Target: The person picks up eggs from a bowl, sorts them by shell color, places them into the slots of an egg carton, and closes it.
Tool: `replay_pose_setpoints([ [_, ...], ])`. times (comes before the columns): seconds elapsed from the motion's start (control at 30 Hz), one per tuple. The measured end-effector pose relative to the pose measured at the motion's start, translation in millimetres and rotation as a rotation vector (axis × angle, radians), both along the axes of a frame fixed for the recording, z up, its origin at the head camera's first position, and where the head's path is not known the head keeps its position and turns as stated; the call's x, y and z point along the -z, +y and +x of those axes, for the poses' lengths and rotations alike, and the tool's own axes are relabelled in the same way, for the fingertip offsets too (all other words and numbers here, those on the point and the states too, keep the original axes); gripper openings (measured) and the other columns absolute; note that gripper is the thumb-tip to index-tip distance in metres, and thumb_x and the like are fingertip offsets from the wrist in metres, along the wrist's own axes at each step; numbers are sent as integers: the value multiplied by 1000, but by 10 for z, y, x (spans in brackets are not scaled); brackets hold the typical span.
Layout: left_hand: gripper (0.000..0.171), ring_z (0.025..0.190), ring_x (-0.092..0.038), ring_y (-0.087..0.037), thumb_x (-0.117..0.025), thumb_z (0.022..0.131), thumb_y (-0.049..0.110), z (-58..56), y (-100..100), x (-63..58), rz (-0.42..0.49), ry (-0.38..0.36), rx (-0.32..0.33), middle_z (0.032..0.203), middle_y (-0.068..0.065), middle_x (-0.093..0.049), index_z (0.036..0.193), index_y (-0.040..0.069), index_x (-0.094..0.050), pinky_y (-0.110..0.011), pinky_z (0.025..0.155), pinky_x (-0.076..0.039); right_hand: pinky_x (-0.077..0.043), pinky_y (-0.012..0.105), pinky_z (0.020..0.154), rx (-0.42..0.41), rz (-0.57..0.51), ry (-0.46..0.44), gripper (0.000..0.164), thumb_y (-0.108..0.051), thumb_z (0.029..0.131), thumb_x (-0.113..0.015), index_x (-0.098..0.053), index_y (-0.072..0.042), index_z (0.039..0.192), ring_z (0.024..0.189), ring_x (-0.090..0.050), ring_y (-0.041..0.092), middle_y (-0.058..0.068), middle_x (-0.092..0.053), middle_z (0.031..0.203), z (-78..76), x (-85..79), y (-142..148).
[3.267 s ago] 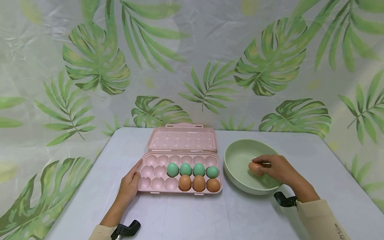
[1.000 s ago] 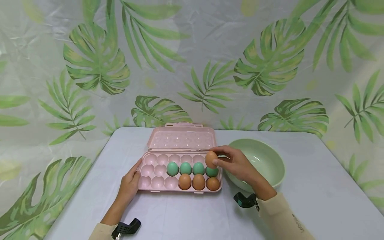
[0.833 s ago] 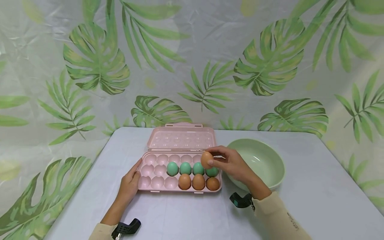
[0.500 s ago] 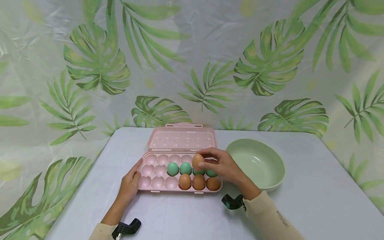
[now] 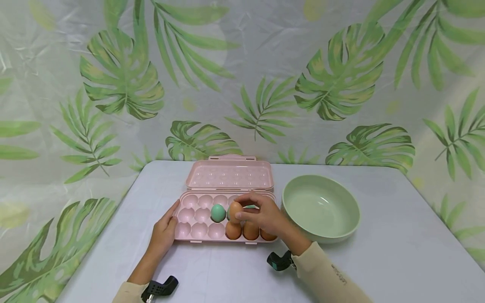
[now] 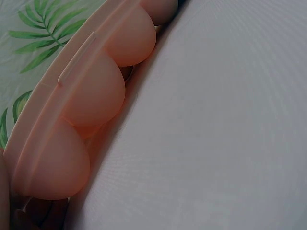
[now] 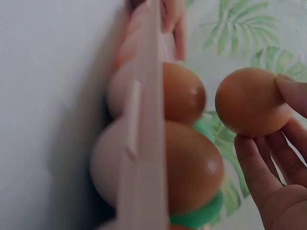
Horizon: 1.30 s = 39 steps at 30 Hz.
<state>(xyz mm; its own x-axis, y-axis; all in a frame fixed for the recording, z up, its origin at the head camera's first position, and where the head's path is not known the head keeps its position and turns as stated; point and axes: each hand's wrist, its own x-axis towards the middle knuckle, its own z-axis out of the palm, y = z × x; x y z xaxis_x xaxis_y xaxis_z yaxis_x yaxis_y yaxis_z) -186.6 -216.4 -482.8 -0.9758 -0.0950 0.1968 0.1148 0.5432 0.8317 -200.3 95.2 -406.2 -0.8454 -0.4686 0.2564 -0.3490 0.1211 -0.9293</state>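
Note:
A pink egg box lies on the table with its lid folded back. My left hand grips its left end; in the left wrist view, fingers curl beneath the edge by the rounded cups. Above the middle row, my right hand pinches a brown egg between thumb and fingertips. The right wrist view shows this egg held apart from the brown eggs in the front row. One green egg shows fully; other green ones are partly hidden behind my right hand.
To the right of the egg box stands a pale green bowl with nothing seen inside. A white cloth covers the table, and a leaf-patterned sheet hangs behind it.
My right hand has lifted the brown egg out of the bowl and carried it left over the egg box, past the right-hand green eggs. My left hand stays at the box's left end.

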Motion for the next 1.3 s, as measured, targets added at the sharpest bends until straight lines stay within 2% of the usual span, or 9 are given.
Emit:
replay_pose_setpoints([
  [0.13,48,141,-31,-28,-37,100,8,2,1,-4,1,-3,-3,151,-9,-39,148,13,-41,-47,116,-25,-51,28,95,-7,12,2,41,-9,85,-74,-63,-3,124,112,-60,23,10,-62,125,-38,131,-79],
  [0.23,47,141,-31,-28,-37,101,8,-3,2,-4,7,0,-2,151,-8,-39,148,13,-41,-46,116,-25,-52,28,93,-13,1,-1,41,-12,84,-75,-64,-3,122,109,-60,21,6,-62,123,-34,151,-142],
  [0.47,48,141,-30,-28,-36,100,8,-21,-2,8,8,0,9,151,-9,-38,148,13,-40,-47,116,-24,-54,29,90,-33,-26,-3,34,-13,83,-76,-67,-5,115,105,-62,22,6,-64,115,-27,178,-274],
  [0.7,48,141,-31,-28,-37,100,8,-25,-1,18,4,11,6,151,-9,-39,148,13,-41,-47,115,-25,-54,29,89,-8,-5,-23,35,-14,81,-78,-67,-8,114,104,-65,23,3,-64,113,-15,213,-364],
  [0.83,48,141,-31,-27,-37,100,8,-24,-4,20,7,9,3,150,-9,-39,147,13,-41,-46,115,-26,-55,30,87,14,36,-19,36,-14,80,-79,-68,-8,113,101,-67,23,2,-65,110,-14,247,-404],
  [1.03,48,141,-30,-28,-37,100,8,-21,-8,9,13,0,12,151,-10,-38,148,13,-40,-47,116,-24,-57,33,85,55,147,99,34,-15,78,-80,-70,-7,109,95,-67,19,2,-69,102,-8,245,-454],
  [1.17,48,141,-30,-27,-37,100,8,-17,-16,11,16,-6,13,151,-10,-38,148,13,-40,-46,116,-24,-57,35,83,77,222,142,32,-15,77,-80,-71,-9,107,91,-68,16,0,-70,100,9,237,-481],
  [1.3,48,141,-31,-28,-37,100,7,-11,-19,11,16,-2,10,150,-10,-39,148,13,-41,-47,116,-25,-57,30,81,85,264,156,32,-14,77,-80,-71,-9,107,90,-67,11,-1,-71,99,20,243,-509],
])
